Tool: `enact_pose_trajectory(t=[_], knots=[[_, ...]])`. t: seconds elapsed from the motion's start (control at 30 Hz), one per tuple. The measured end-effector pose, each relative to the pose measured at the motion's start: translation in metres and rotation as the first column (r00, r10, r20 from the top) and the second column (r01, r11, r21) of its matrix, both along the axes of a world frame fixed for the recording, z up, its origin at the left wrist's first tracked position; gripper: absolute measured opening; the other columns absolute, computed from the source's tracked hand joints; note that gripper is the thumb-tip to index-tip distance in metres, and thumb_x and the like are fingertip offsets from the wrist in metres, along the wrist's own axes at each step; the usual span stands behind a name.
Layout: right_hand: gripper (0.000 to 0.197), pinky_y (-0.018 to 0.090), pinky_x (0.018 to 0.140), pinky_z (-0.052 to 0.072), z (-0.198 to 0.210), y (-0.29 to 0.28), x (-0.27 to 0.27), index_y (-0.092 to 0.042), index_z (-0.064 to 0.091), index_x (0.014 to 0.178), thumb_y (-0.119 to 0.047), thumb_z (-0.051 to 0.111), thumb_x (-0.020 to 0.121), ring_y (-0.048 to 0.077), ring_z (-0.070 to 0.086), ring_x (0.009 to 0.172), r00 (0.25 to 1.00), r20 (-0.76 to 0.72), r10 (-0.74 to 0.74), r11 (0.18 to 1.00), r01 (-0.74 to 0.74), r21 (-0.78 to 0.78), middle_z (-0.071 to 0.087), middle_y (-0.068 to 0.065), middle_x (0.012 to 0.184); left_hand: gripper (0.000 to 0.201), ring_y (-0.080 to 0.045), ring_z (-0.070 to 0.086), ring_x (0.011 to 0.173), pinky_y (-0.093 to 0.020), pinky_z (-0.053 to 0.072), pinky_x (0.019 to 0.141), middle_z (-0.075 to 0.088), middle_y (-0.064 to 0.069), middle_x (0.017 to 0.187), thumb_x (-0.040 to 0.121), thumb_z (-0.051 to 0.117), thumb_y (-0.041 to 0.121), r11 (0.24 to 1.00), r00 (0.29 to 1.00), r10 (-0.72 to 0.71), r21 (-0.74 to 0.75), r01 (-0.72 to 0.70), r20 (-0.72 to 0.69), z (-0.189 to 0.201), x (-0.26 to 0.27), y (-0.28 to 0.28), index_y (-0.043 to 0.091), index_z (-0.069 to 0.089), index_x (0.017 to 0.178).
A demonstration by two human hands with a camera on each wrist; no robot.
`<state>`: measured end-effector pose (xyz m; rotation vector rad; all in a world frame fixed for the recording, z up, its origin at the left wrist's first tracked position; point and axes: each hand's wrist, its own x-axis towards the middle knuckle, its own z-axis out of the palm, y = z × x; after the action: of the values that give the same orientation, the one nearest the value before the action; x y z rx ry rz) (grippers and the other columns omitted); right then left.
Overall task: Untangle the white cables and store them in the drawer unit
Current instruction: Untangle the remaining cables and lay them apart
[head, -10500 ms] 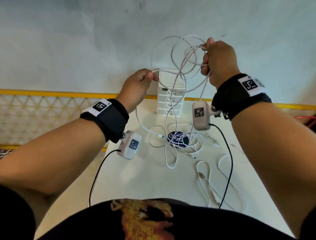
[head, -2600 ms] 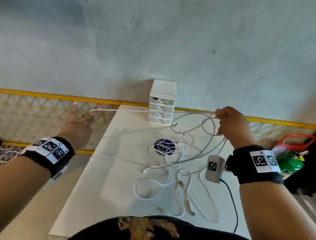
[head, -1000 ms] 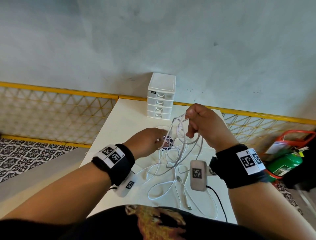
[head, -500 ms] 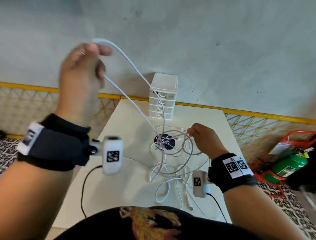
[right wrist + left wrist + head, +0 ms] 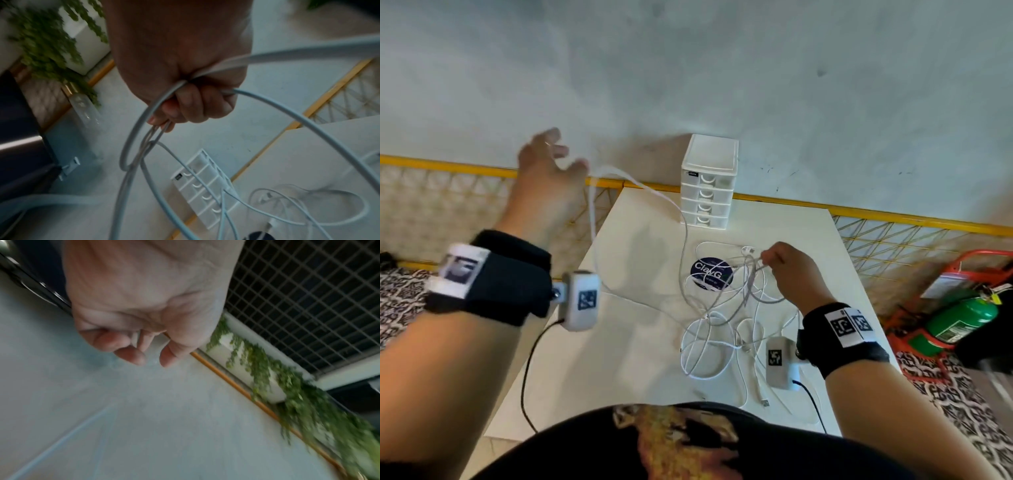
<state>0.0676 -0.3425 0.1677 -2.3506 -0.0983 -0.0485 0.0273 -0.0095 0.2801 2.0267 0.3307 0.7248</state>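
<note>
White cables (image 5: 717,310) bunched in right hand (image 5: 789,274), left hand (image 5: 548,178) beyond table (image 5: 619,359) edge

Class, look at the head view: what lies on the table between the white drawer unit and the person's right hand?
In the head view, only cable loops and a small white plug end lie between the drawer unit and the right hand; otherwise bare table.

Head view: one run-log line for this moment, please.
stage: untangling | right hand: grips white cables | left hand: raised, grip unclear | drawer unit: shut
</note>
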Motion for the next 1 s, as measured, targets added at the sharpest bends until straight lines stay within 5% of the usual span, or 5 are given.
enact_pose_trajectory(t=[0.13,0.33,0.6,0.83,1.0], knots=[[0.017,0.023,0.054,0.037,0.023,0.014,-0.011,-0.021,0.061,0.079,-0.021,0.05,0.092,0.014,0.047,0.057,0.997,0.032,0.076,0.989,-0.08,0.127,0.058,-0.009,0.062,0.046,-0.014,0.06,0.097,-0.031,0.048,0.093,0.054,0.004,0.127,0.091,0.061,0.03,0.956,0.956,-0.223,0.151,0.252,-0.189,-0.049,0.002,-0.042,0.025,0.049,0.135],[0.024,0.023,0.049,0.029,0.043,0.025,-0.024,-0.023,0.059,0.074,-0.015,0.047,0.094,0.011,0.034,0.048,0.987,0.059,0.151,0.928,-0.162,0.335,0.041,-0.008,0.05,0.037,-0.009,0.053,0.121,-0.027,0.041,0.1,0.058,0.007,0.131,0.1,0.044,0.016,0.7,0.655,-0.605,0.089,0.709,-0.453,-0.084,-0.009,-0.102,0.026,0.047,0.136],[0.036,0.018,0.044,0.026,0.054,0.015,-0.026,-0.027,0.058,0.068,-0.01,0.044,0.096,0.011,0.029,0.044,0.971,0.134,0.201,0.817,-0.241,0.524,0.037,-0.006,0.046,0.022,-0.025,0.055,0.112,-0.031,0.04,0.09,0.062,0.001,0.123,0.1,0.044,0.034,0.592,0.544,-0.442,0.223,0.774,-0.714,-0.123,-0.004,-0.1,0.034,0.052,0.12],[0.024,0.022,0.052,0.03,0.03,0.0,-0.016,-0.023,0.059,0.073,-0.014,0.047,0.093,-0.001,0.043,0.041,0.998,0.025,0.064,0.965,-0.069,0.254,0.05,-0.023,0.045,0.025,0.004,0.046,0.06,-0.011,0.035,0.066,0.061,0.024,0.07,0.103,0.045,0.023,0.695,0.684,-0.718,-0.084,0.714,-0.128,-0.067,-0.025,-0.107,0.024,0.067,0.09],[0.02,0.018,0.049,0.032,0.01,-0.005,-0.013,-0.017,0.063,0.081,-0.013,0.047,0.093,0.003,0.047,0.052,1.0,0.0,-0.015,0.988,0.014,0.152,0.058,-0.013,0.06,0.028,-0.008,0.033,0.052,-0.019,0.03,0.053,0.055,-0.016,0.068,0.095,0.048,0.025,0.711,0.731,-0.589,-0.21,0.672,0.346,0.006,-0.034,-0.093,0.031,0.068,0.076]])
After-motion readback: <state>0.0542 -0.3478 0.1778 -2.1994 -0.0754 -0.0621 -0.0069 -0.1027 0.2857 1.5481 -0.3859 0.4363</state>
